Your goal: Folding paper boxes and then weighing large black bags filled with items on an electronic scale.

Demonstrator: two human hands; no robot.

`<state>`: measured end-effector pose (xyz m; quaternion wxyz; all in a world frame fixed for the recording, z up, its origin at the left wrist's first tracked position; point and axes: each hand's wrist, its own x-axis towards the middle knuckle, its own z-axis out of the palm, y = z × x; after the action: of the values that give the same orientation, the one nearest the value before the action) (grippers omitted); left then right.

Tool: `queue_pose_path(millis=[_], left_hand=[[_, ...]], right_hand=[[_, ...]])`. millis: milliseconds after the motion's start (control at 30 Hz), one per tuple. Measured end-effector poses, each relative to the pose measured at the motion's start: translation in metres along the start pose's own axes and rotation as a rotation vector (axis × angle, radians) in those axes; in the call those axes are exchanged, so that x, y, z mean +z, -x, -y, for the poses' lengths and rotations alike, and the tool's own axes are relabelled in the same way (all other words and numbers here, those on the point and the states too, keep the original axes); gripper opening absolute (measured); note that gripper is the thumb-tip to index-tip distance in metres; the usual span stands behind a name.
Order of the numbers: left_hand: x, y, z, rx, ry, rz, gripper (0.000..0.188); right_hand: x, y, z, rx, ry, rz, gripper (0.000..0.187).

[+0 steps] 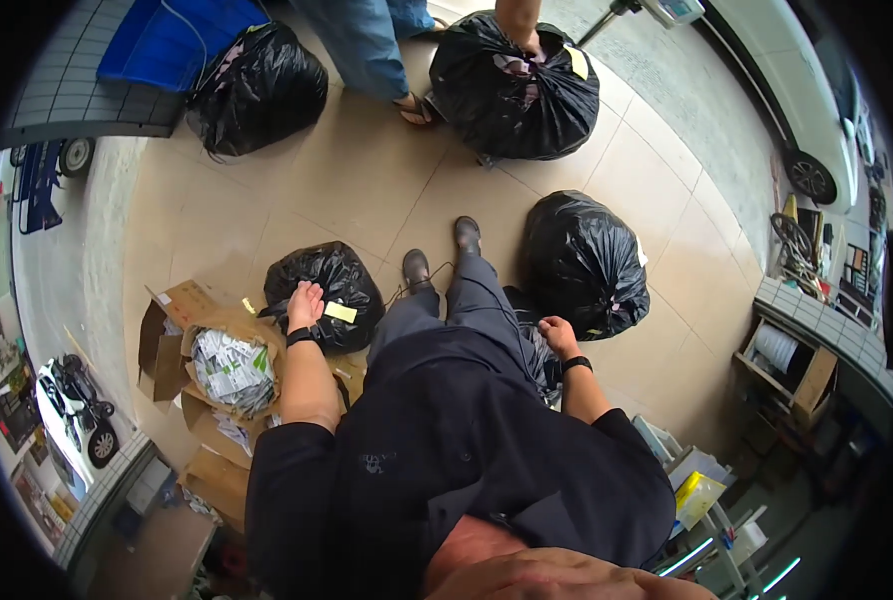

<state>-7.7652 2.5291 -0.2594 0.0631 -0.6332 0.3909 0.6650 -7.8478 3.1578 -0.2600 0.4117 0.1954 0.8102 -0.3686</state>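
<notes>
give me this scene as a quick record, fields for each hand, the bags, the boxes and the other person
left hand: open, at the black garbage bag with yellow label; contact unclear
right hand: fingers curled beside the crumpled dark plastic; grip unclear
right-side bag: black, full, on the tiled floor
far-left bag: black, beside the blue bin
co-worker's hand: at the top of the far-right bag
cardboard boxes: left side, open; one holds white-and-green printed pieces

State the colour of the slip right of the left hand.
The slip is pale yellow, clearest in the head view.
</notes>
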Motion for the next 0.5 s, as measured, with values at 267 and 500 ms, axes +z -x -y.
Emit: queue_pose_path(millis=[267,500], left_hand=[[-0.124,0.085,0.146,-0.035,0.282,-0.324,0.045],[-0.138,0.126,0.245,-0.181,0.322,-0.311,0.043]], right_hand=[[-0.037,-0.014,0.054,-0.058,0.078,0.211,0.028],[-0.070,-0.010,0.092,-0.067,0.095,0.187,0.029]])
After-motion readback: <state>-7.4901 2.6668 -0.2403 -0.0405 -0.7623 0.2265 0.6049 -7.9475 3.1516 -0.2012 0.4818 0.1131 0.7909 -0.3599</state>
